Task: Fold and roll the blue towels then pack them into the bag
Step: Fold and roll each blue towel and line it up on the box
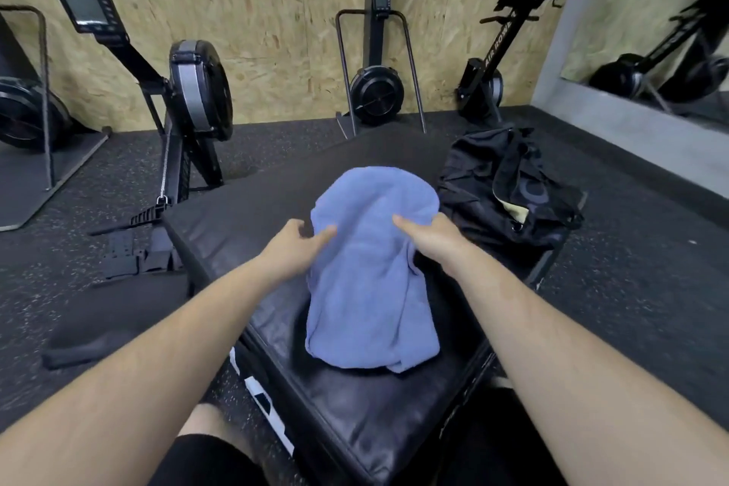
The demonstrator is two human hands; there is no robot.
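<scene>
1. While both arms reach forward, the blue towel (pixel 372 280) lies folded on the top of a black padded box (pixel 355 426), about in the middle of it.
2. Its long axis runs straight away from the person. The near short end is close to the person's knees, and the far end, which looks rounded, points toward the wall.
3. The left hand (pixel 294 249) is at the towel's left edge, in the far half. Its fingers are nearly straight and their tips touch the cloth, so this hand is released and grips nothing.
4. The right hand (pixel 432 235) rests on the towel's right edge, opposite the left one. One straight finger lies on top of the cloth. The other fingers are hidden behind the back of the hand, so I cannot tell whether it grasps the towel.
5. A black bag (pixel 509 189) stands on the far right corner of the box, just beside the towel's far end, with a pale lining showing in its opening.
6. Rowing machines (pixel 197 91) stand along the chipboard wall behind.
</scene>
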